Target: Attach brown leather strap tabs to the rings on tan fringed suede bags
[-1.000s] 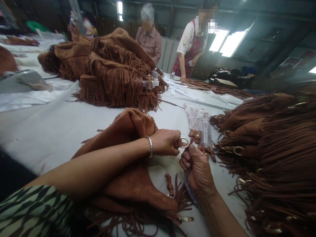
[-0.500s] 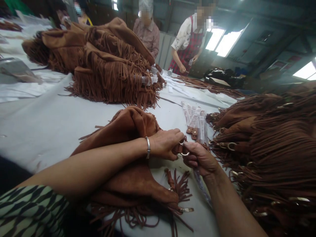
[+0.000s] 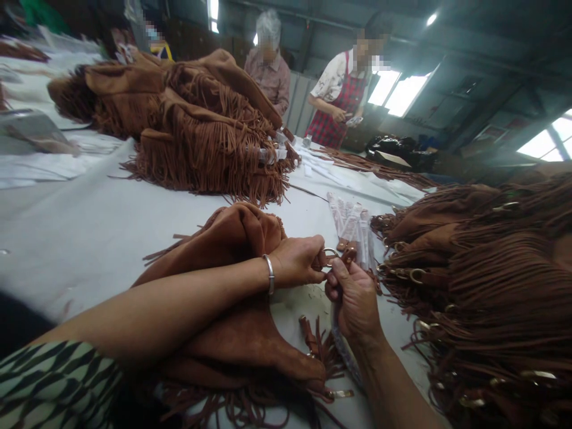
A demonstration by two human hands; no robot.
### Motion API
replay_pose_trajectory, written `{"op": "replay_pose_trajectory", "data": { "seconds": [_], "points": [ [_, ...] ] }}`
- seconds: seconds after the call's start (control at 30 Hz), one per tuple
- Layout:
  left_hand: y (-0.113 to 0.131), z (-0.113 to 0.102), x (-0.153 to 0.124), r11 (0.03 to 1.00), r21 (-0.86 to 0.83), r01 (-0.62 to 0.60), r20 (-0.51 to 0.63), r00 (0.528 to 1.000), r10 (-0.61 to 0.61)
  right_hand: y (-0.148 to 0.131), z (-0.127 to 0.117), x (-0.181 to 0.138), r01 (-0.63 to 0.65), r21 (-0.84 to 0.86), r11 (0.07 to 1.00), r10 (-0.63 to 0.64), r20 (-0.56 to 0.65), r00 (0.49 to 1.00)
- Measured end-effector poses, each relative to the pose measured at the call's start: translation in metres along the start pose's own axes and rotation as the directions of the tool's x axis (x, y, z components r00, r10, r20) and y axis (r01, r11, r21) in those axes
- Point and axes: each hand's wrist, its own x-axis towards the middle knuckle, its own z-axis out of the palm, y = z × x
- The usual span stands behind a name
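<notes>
A brown suede fringed bag lies on the grey table under my left forearm. My left hand, with a silver bangle on the wrist, is closed in a pinch on the bag's metal ring. My right hand is closed round a wrapped brown strap whose end meets the ring. Both hands touch at the ring. A second strap tab of the bag lies on the table below them.
A bundle of plastic-wrapped straps lies just beyond the hands. Piles of fringed bags stand at the right and far left. Two people stand at the table's far end. The grey table stretches left.
My right hand has turned upright and brought the strap end up to the ring. My left hand has stayed pinched on the ring. The view has shifted slightly.
</notes>
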Motion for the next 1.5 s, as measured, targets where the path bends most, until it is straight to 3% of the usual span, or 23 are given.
{"op": "replay_pose_trajectory", "data": {
  "seconds": [0.1,0.2,0.3,0.57,0.77,0.93,1.07,1.3,1.5],
  "points": [
    [0.001,-0.001,-0.002,0.998,0.022,-0.053,0.049,0.997,0.052,-0.009,-0.012,0.011,-0.188,0.059,0.98,0.179,0.134,0.975],
    [-0.001,-0.001,-0.003,0.986,0.047,-0.162,0.046,0.986,0.16,-0.024,-0.029,0.027,-0.416,-0.052,0.908,0.409,0.333,0.85],
    [-0.006,-0.001,-0.002,0.953,0.029,-0.3,-0.013,0.954,0.3,-0.037,-0.038,0.036,-0.457,-0.161,0.874,0.482,0.388,0.785],
    [-0.014,-0.002,0.0,0.92,-0.117,-0.375,0.06,0.922,0.383,-0.028,-0.044,0.031,-0.429,-0.211,0.878,0.478,0.39,0.787],
    [-0.024,0.006,0.002,0.892,-0.155,-0.425,-0.032,0.904,0.426,-0.013,-0.056,0.033,-0.407,-0.091,0.909,0.412,0.336,0.847],
    [-0.029,0.005,0.007,0.915,-0.136,-0.379,-0.005,0.924,0.382,-0.015,-0.063,0.017,-0.405,-0.243,0.881,0.462,0.263,0.847],
    [-0.029,0.002,0.011,0.928,-0.161,-0.337,0.041,0.937,0.347,-0.019,-0.059,0.012,-0.334,-0.342,0.878,0.431,0.265,0.862],
    [-0.03,0.006,0.01,0.921,-0.098,-0.376,0.092,0.918,0.385,-0.021,-0.051,0.014,-0.233,-0.461,0.856,0.339,0.16,0.927],
    [-0.029,0.006,0.01,0.908,-0.076,-0.412,0.101,0.903,0.418,-0.015,-0.053,0.017,-0.228,-0.486,0.843,0.336,0.146,0.931]
  ]
}}
